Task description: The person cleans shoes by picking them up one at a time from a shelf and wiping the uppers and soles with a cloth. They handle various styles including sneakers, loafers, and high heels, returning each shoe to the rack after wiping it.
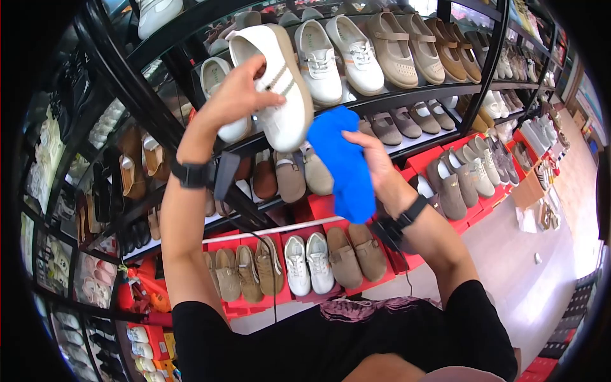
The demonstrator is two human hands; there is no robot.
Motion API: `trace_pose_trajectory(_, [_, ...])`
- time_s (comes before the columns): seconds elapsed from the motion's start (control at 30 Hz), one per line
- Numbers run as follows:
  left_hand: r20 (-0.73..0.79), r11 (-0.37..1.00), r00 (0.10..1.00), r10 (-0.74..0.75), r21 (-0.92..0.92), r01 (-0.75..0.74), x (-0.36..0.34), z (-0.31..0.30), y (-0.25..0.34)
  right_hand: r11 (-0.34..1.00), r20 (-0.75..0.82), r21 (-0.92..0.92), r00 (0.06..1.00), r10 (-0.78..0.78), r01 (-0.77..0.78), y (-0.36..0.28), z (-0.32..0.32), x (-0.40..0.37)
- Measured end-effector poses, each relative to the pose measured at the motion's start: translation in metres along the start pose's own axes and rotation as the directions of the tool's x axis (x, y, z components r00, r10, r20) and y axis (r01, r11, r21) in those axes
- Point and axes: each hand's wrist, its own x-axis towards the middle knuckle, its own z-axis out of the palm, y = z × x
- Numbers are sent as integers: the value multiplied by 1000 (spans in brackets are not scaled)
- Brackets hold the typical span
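A white sneaker (287, 118) with grey side stripes hangs toe-down in my left hand (238, 92). The fingers reach into its opening while the thumb presses on the outer side. My right hand (375, 162) grips a bright blue cloth (344, 165), bunched and drooping just right of the sneaker's toe. Behind the held sneaker, another white shoe (219, 79) stands on the upper shelf. Right beside it are a pair of white lace-up sneakers (318, 63), with beige strap shoes (391, 51) farther along.
Black shelf posts (127, 70) and a shelf edge (382, 99) run close to both hands. Lower down, suede shoes (356, 254) and white sneakers (307, 264) rest on red boxes (439, 156). Dark cables (275, 280) dangle from my wrists. Pale floor (509, 261) lies to the right.
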Motion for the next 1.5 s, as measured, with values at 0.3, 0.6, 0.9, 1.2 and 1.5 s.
trace_pose_trajectory(0.3, [178,870,984,9,-486,80,-105,144,91,995,-233,18,968,-92,99,51,-57,-145])
trace_pose_trajectory(0.6, [608,841,764,214,-513,173,-127,271,150,939,-461,-174,818,-343,296,73,-107,-312])
trace_pose_trajectory(0.9, [790,865,375,485,-495,-76,-144,343,183,959,-601,-80,755,-263,270,119,-152,-400])
trace_pose_trajectory(1.2, [756,871,437,488,-454,-189,-149,325,196,669,-549,-737,490,-677,99,48,-117,-396])
trace_pose_trajectory(1.5, [749,871,453,483,-464,-162,-162,321,203,-160,85,-985,601,-794,-72,11,-70,-354])
